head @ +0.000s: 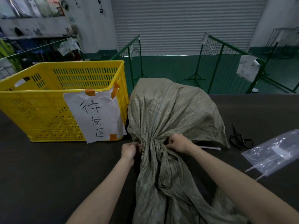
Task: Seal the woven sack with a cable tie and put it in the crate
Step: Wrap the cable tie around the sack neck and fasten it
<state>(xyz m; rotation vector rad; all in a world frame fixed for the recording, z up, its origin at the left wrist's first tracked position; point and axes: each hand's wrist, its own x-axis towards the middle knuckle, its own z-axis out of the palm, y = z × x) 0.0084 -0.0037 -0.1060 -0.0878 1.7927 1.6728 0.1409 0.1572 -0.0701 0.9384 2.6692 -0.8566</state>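
A grey-green woven sack (171, 110) lies on the dark table, its full body at the back and its loose mouth spread toward me. The neck (153, 144) is bunched tight. My left hand (130, 150) is closed at the neck's left side. My right hand (178, 143) is closed at its right side. A white cable tie (210, 148) sticks out to the right from behind my right wrist; whether it passes around the neck is hidden. The yellow slatted crate (48, 97) stands to the left of the sack, touching it.
A white paper label with handwriting (95, 115) is taped to the crate's front. Black scissors (239, 139) lie right of the sack. A clear plastic bag of cable ties (275, 152) lies at the right edge. Green wire fences (226, 62) stand beyond the table.
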